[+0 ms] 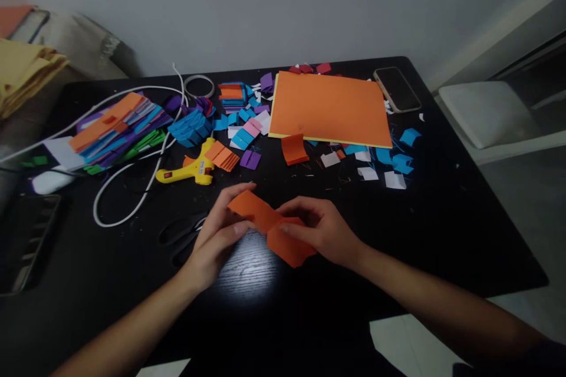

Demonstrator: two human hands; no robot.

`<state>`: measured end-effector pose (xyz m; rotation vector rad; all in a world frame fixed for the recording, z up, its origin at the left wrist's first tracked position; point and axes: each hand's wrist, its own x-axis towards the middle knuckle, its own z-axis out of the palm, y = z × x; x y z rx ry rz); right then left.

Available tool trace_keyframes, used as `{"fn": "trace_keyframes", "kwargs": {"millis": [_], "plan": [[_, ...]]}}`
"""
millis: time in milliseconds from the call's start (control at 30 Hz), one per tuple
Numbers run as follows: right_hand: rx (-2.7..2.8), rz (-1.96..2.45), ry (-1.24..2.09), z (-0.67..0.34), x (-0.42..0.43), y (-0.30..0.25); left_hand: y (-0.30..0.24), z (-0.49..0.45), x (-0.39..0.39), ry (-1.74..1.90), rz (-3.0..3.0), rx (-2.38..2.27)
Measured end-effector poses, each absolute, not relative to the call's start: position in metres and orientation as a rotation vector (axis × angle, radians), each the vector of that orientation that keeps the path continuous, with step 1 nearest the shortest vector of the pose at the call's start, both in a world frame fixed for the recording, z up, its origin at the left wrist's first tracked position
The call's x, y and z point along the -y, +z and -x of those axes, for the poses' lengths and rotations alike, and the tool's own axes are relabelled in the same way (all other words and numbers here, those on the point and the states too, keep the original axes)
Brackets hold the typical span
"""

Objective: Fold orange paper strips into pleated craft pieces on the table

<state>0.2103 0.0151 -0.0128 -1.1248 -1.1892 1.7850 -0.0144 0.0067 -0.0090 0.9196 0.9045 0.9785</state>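
Both of my hands hold a folded strip of orange paper [269,225] just above the black table [442,235]. My left hand [216,238] pinches its left end, thumb on top. My right hand [325,230] grips its right end with fingers curled over the paper. A pair of black scissors [183,237] lies on the table just left of my left hand. A small folded orange piece [294,149] rests farther back, in front of a large orange sheet [329,109].
A yellow glue gun [192,169] with a white cable [132,188] lies at the left. Stacks of coloured paper strips [117,126] and blue, purple, white scraps [389,162] cover the back. A phone [397,89] lies at the far right corner; a white mouse [49,181] sits at the left.
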Motion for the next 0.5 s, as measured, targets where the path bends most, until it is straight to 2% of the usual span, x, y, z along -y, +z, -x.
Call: {"fn": "trace_keyframes", "kwargs": {"millis": [200, 500], "plan": [[1.370, 1.185, 1.651, -0.210, -0.010, -0.010, 0.002, 0.026, -0.018, 1.147, -1.358, -1.039], [1.721, 1.144, 1.388, -0.213, -0.015, -0.009, 0.000, 0.025, -0.022, 0.855, -2.298, -1.090]]}}
